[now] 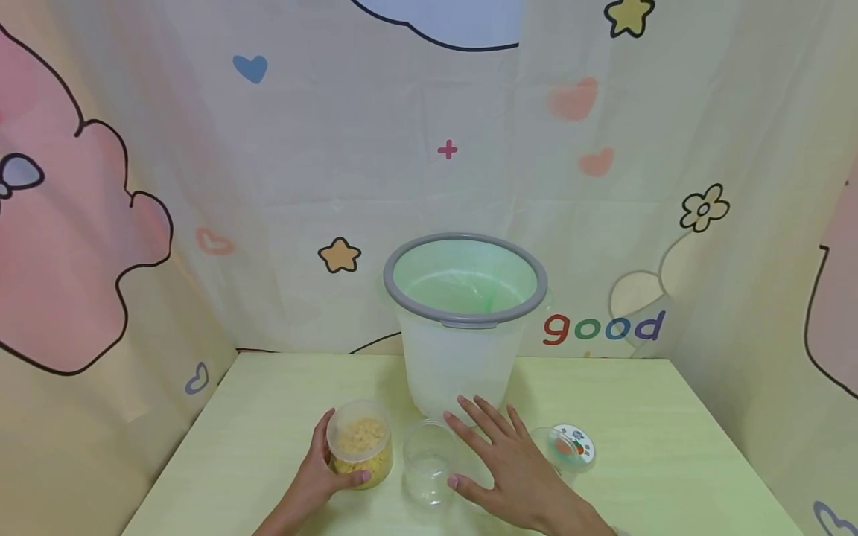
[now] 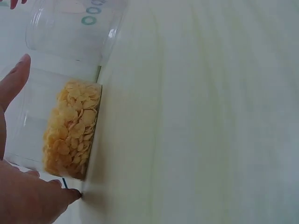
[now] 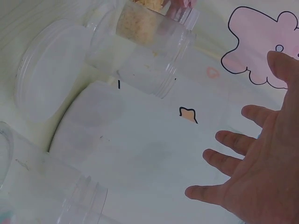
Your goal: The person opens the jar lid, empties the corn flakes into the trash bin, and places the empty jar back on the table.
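Left hand (image 1: 315, 474) grips flakes jar (image 1: 363, 449) front-left of bucket (image 1: 459, 365), right hand (image 1: 515, 470) spread wide, holding nothing, in front of it; looks like jar positioning, next move probably needs flakes kept level

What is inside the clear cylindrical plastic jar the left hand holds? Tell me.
Thin yellow flakes partly fill the jar; its floor and the innermost flakes are covered.

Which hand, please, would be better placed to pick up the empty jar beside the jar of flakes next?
Probably the right hand: it is spread open, holds nothing and is close to the empty jar. The left hand is occupied, gripping the jar of flakes.
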A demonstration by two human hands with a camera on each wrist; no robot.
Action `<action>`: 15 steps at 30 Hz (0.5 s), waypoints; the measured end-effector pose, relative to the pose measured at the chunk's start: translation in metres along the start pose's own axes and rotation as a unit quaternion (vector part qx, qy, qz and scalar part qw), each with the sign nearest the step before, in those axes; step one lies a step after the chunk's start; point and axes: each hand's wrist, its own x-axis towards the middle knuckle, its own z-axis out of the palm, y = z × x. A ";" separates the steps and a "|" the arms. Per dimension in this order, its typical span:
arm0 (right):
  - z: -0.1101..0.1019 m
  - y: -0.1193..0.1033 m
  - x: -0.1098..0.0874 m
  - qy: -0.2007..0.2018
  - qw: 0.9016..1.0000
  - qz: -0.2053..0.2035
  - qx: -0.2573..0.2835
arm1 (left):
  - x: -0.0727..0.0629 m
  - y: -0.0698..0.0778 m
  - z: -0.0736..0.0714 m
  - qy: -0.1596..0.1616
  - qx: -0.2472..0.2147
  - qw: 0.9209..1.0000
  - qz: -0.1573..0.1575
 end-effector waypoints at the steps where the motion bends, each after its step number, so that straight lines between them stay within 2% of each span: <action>1: 0.000 0.000 0.000 0.000 1.000 0.000 0.000 | 0.001 -0.001 0.000 0.000 -0.006 1.000 0.003; 5: 0.000 0.000 0.000 0.000 1.000 0.001 0.001 | 0.004 -0.003 0.003 0.001 -0.025 1.000 0.019; 9: -0.001 -0.001 0.000 -0.004 1.000 0.005 0.004 | 0.006 -0.006 0.006 0.009 -0.020 0.999 0.032; 15: -0.002 0.000 0.000 -0.010 1.000 0.010 0.010 | 0.009 -0.009 0.009 0.023 -0.011 0.999 0.020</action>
